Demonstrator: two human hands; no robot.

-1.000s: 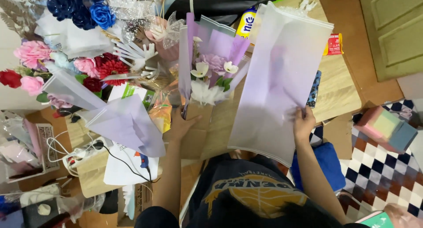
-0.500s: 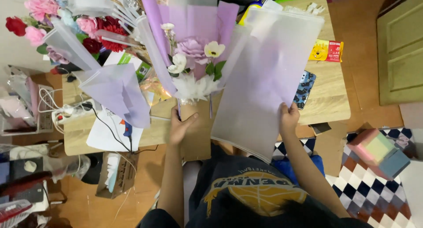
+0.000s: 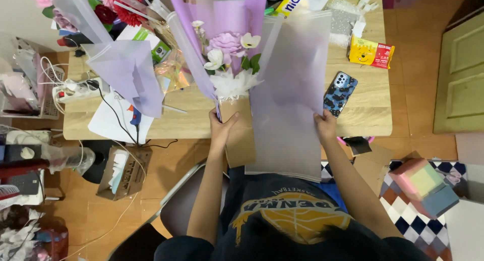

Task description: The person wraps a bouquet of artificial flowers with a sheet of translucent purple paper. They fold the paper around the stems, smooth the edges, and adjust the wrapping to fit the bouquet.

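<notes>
A flower bouquet in lilac wrapping lies on the wooden table, with a purple bloom, small white flowers and a white ruffle at its base. My left hand grips the bouquet's brown paper stem end at the table's near edge. My right hand holds the right edge of a large frosted lilac wrapping sheet, which lies beside and partly over the bouquet and hangs off the table toward my lap.
A patterned phone and a yellow snack packet lie to the right. Left are another folded lilac sheet, red and pink flowers, a power strip with cables and papers. A pastel box sits on the floor.
The view has shifted so the table sits higher in the frame. My hands keep their grips on the bouquet stem and the sheet, which now lies closer against the bouquet.
</notes>
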